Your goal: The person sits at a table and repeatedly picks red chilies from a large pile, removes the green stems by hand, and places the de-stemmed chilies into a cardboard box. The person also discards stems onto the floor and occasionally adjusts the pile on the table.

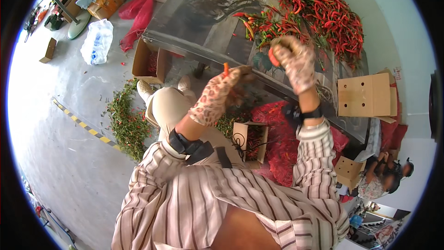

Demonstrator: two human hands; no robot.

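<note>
My left hand (216,92), in a spotted fabric glove, is raised over my lap near the table's front edge. A short orange-red chili pepper (226,68) sticks up from between its fingers. My right hand (295,62), gloved alike, is over the table (201,24) with its fingers curled. A blurred red piece (273,57) shows at its thumb side; whether it is a chili cannot be told. Just beyond that hand lies a small loose group of red and green-stemmed chilies (274,24). It adjoins a large heap of red chilies (322,10).
Green stems with red bits (128,125) litter the floor at left. A cardboard box (149,62) holds chilies under the table; another box (238,137) stands by red mesh sacks (277,139). A holed carton (360,93) is at right. Other people (378,180) sit farther right.
</note>
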